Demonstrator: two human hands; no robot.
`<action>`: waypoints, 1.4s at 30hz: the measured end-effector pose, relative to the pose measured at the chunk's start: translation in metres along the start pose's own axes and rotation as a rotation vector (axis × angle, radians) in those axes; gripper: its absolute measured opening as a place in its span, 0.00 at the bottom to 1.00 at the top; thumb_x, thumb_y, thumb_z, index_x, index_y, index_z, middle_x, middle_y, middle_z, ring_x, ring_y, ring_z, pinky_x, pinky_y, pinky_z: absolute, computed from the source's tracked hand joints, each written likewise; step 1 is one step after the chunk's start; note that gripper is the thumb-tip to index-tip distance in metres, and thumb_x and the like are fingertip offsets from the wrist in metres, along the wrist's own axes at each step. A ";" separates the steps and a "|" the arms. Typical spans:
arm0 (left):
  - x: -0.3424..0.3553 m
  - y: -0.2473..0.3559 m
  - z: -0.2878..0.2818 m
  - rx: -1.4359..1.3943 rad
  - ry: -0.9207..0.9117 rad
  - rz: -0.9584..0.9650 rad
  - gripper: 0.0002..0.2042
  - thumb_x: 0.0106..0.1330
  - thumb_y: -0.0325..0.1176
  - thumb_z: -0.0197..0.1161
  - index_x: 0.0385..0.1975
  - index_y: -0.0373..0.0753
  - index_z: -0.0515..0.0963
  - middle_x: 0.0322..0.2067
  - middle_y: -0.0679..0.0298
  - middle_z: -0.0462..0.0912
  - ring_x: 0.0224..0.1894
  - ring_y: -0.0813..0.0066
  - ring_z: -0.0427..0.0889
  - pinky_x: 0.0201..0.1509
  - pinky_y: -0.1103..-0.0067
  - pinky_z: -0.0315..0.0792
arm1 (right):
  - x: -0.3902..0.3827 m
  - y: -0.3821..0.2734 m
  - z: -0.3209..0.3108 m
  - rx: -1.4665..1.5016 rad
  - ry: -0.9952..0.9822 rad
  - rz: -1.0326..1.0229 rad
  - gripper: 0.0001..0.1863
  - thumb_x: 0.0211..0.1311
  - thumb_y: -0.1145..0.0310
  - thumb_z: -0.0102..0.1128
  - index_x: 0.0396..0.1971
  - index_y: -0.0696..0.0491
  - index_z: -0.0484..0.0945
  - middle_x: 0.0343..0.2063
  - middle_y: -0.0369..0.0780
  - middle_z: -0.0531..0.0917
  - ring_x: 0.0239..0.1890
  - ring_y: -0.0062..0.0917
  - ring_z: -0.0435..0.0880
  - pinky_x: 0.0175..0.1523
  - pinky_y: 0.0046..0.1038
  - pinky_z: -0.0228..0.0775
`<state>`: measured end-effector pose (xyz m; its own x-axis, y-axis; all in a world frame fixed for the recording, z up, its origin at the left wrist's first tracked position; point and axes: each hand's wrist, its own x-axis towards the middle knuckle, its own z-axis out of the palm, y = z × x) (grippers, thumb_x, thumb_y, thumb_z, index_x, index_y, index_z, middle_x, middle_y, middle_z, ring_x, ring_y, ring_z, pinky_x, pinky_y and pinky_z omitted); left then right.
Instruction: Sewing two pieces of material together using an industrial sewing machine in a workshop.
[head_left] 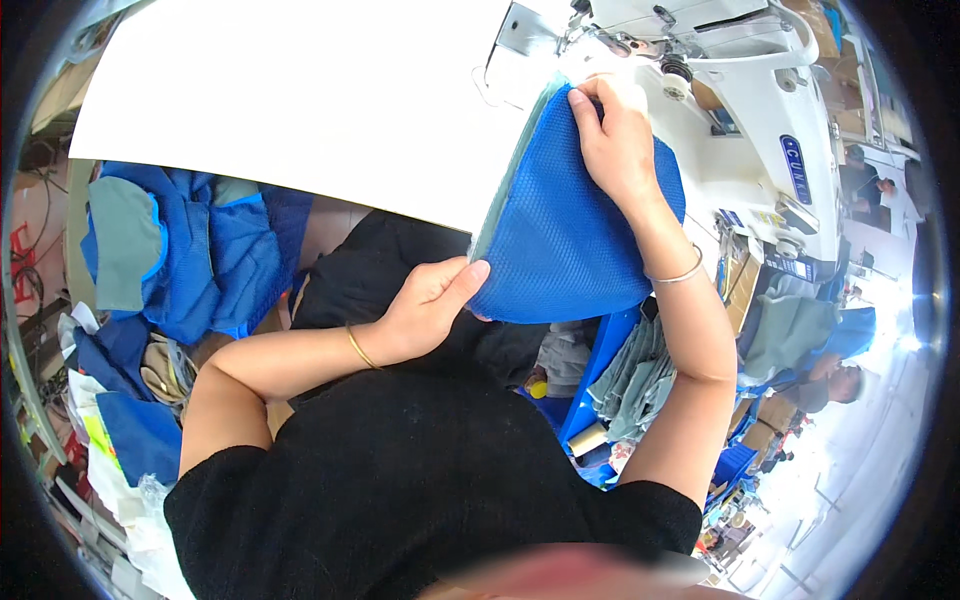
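Between my hands is a blue mesh fabric piece (570,220) with a grey-green layer (497,215) showing along its left edge. My left hand (432,305) pinches its lower left corner, thumb on top, just off the table's front edge. Up by the sewing machine, my right hand (612,140) grips the upper edge, thumb and fingers closed on the cloth. The white sewing machine (740,110) stands at the upper right, and the fabric's top corner lies close to its needle area. Fingers under the cloth are hidden.
The white tabletop (290,90) fills the upper left. Blue and grey-green cut pieces (190,250) are heaped left of me. A blue bin (590,385) sits below the machine, beside stacked grey-green pieces (640,375). Other people (865,190) are far right.
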<state>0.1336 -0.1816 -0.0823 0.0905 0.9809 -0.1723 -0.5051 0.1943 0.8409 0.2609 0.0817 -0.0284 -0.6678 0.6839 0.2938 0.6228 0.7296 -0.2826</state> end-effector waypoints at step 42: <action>-0.001 0.022 -0.012 0.117 0.077 -0.144 0.08 0.74 0.33 0.70 0.37 0.34 0.81 0.24 0.66 0.85 0.23 0.85 0.82 0.26 0.86 0.75 | 0.005 0.004 0.019 -0.138 0.116 0.021 0.15 0.71 0.53 0.64 0.38 0.51 0.83 0.34 0.48 0.87 0.44 0.48 0.83 0.52 0.46 0.72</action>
<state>0.1124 -0.1782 -0.0699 0.0867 0.9402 -0.3295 -0.3881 0.3365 0.8580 0.2524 0.0876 -0.0456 -0.6078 0.6889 0.3949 0.6912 0.7038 -0.1639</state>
